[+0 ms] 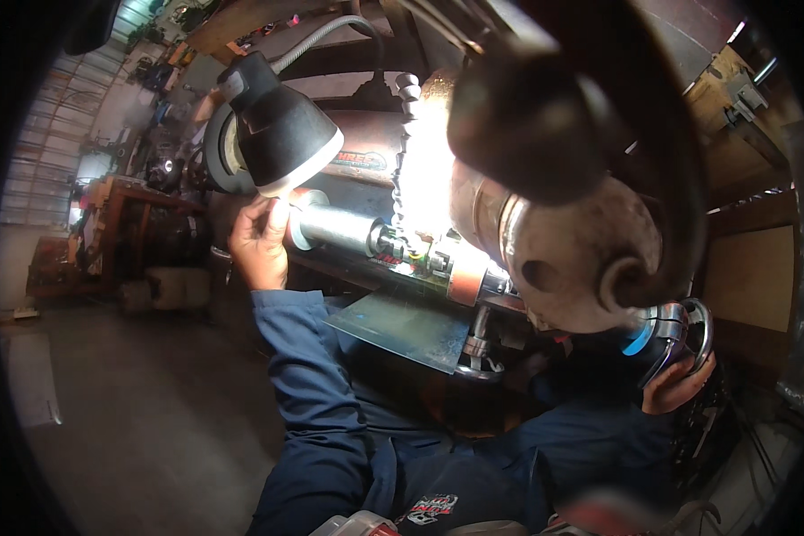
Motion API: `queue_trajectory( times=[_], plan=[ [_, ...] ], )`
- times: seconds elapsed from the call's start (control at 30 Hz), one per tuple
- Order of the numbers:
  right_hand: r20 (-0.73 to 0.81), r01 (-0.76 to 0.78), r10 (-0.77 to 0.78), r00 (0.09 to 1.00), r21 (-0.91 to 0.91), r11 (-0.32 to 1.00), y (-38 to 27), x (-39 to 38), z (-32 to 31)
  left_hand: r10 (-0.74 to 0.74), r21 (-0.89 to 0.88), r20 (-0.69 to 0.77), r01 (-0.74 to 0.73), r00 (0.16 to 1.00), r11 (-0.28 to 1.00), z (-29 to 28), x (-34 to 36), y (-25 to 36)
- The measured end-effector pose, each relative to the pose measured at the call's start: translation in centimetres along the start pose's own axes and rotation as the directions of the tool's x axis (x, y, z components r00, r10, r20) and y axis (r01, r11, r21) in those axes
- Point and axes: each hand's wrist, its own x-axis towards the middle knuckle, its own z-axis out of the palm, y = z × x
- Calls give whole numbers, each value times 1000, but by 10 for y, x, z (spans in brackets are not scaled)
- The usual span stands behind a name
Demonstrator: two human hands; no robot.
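Note:
My left hand (261,246) is up beside the flanged end of a shiny metal cylinder (344,230). Thumb and fingers are drawn together there, and the lamp's rim partly covers the fingertips, so what they grip is not plain. The cylinder lies level on the machine, its right end at a small jointed fitting (393,241). At the far right, my right hand (679,384) is wrapped around the lower part of a chromed handwheel (699,330). Under the cylinder a flat dark metal plate (402,329) sticks out toward me.
A black lamp (286,134) hangs over the left hand. A segmented coolant hose (406,143) drops beside a bright glare. A large blurred machine head (581,241) and a dark curved arm (661,134) overhang the right side. Below the plate sits a smaller handwheel (480,369).

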Motion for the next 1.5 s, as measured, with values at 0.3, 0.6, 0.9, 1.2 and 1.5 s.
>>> queue_trajectory(
  times=[0.3, 0.6, 0.9, 1.2, 1.5],
  plan=[
    [127, -64, 57, 990, 47, 997, -31, 23, -9, -9, 38, -14, 9, 1000, 999, 2, 0, 1],
    [235, -119, 111, 966, 21, 993, -40, 41, -17, 43, 53, 12, -43, 999, 998, -4, 1, -8],
    [332, -169, 141, 933, 57, 984, -57, 60, -22, -34, 58, -34, 36, 999, 998, -5, 0, -7],
    [463, -130, 126, 877, -24, 991, -62, 82, -26, -2, 124, -37, 7, 999, 992, -6, 2, -12],
    [609, -118, 141, 781, -77, 990, -58, 108, -24, -2, 120, -36, 7, 999, 993, -6, 3, -14]
  ],
)
